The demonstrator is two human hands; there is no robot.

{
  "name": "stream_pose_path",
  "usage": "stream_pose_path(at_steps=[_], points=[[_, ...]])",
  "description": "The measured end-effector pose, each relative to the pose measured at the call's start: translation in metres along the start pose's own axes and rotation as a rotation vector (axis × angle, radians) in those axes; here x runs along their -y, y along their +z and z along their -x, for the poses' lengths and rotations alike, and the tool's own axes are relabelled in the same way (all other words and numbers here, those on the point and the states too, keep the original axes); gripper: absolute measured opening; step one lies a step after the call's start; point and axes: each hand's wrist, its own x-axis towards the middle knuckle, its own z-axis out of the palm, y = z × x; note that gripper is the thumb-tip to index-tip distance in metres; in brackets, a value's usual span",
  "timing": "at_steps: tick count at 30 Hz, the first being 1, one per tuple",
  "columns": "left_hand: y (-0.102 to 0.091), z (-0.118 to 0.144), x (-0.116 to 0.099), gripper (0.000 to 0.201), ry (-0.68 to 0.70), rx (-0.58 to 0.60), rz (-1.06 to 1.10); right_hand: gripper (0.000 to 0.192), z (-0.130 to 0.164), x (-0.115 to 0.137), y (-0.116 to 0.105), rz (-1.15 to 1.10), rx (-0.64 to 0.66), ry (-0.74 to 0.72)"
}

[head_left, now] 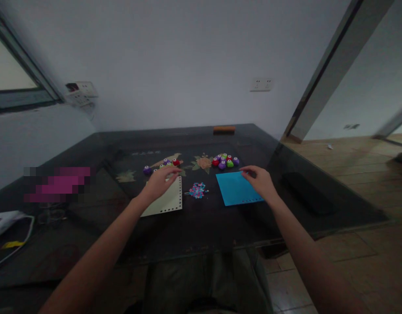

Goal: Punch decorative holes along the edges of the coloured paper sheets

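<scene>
My left hand [159, 182] hovers over or rests on a cream sheet [168, 198] with punched holes along its right and lower edges; thumb and fingers point right, apart, holding nothing I can see. Just beyond it lie several small purple, green and red balls with white eye-like spots [147, 170], partly hidden by the hand. My right hand [259, 179] is at the upper right of a blue sheet [235, 187] with punched holes on its lower edge. Its thumb and fingers are slightly apart. Between the sheets lies a pile of tiny pink and blue pieces [197, 190].
A second group of coloured balls [222, 162] lies behind the blue sheet. A brown cylinder [224, 130] is at the back of the dark table [201, 235]. At right lies a black case [307, 192]; at left, a white device with a cable [6, 221] and a pixelated pink patch.
</scene>
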Motion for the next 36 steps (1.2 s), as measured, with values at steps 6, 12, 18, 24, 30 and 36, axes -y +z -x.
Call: stream_pose_path(at_steps=[6,12,18,24,30,36], points=[[-0.017,0.032,0.085,0.03,-0.211,-0.07,-0.109,0.02,-0.002,0.082,0.064,-0.097,0.278,-0.241],[-0.02,0.037,0.093,0.036,-0.17,0.02,-0.087,0.027,-0.02,0.133,0.141,0.164,0.528,-0.361],[-0.01,0.04,0.097,0.051,-0.164,0.155,-0.09,0.037,-0.023,0.142,0.172,0.329,0.51,-0.441],[-0.002,0.041,0.108,0.058,-0.147,0.178,-0.165,0.035,-0.016,0.14,0.176,0.368,0.467,-0.484],[-0.001,0.041,0.113,0.064,-0.158,0.196,-0.172,0.038,-0.017,0.142,0.176,0.334,0.413,-0.463],[-0.002,0.041,0.112,0.064,-0.144,0.189,-0.162,0.034,-0.018,0.143,0.178,0.313,0.416,-0.452]])
